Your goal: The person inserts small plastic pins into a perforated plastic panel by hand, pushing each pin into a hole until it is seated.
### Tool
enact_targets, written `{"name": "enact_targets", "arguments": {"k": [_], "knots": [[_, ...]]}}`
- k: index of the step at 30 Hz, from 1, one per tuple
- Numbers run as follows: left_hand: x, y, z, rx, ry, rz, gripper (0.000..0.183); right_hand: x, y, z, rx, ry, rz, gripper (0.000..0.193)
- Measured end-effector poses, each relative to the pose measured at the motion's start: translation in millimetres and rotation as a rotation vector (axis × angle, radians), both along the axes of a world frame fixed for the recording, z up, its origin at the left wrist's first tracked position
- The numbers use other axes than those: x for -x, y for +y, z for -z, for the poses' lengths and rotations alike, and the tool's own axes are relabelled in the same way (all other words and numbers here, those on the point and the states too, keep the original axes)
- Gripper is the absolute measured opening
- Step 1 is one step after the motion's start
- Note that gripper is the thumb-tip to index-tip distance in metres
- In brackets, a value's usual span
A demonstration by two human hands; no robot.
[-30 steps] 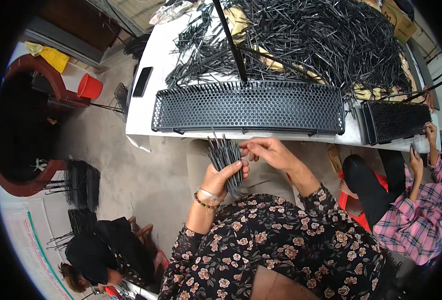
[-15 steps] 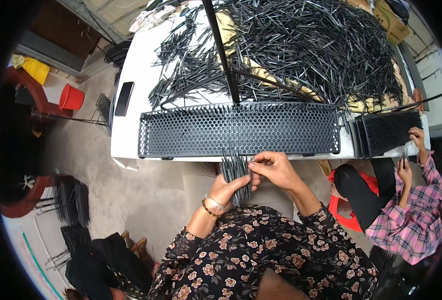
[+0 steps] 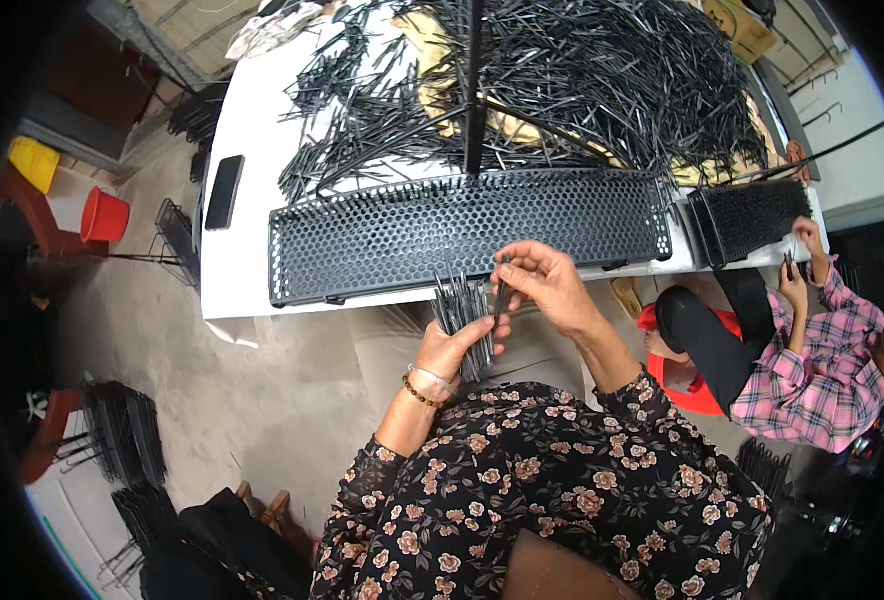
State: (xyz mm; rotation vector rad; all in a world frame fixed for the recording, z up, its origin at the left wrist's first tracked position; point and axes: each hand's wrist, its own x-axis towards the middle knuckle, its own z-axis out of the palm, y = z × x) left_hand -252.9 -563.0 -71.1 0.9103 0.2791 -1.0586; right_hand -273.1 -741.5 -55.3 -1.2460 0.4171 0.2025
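My left hand is wrapped round an upright bundle of thin black strips, just in front of the table's near edge. Beside it, my right hand pinches a black strip between thumb and forefinger, at the bundle's right side. Right behind both hands lies a long black perforated tray, full of round holes, along the table's front edge. Past the tray spreads a big loose heap of black strips.
A black post rises behind the tray. On the left of the white table lies a phone. At right, a co-worker in a plaid shirt works at another black tray. A red bucket stands far left.
My right hand has lifted slightly, its strip standing more clearly beside the bundle. The whole view has tilted, so the table appears shifted up and left. My left hand keeps its bundle.
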Motion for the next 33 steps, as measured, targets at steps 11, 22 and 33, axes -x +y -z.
{"name": "enact_targets", "arguments": {"k": [11,22,33], "knots": [[4,1,-12,0.066,0.032,-0.091,0.023,-71,-6,-6,0.416,-0.602,0.251,0.018],[-9,-4,9,-0.020,0.073,-0.072,0.021,-110,-5,19,0.742,-0.661,0.210,0.017],[-11,8,18,0.012,0.117,-0.055,0.022,-107,-4,28,1.057,-0.729,0.104,0.019]]}}
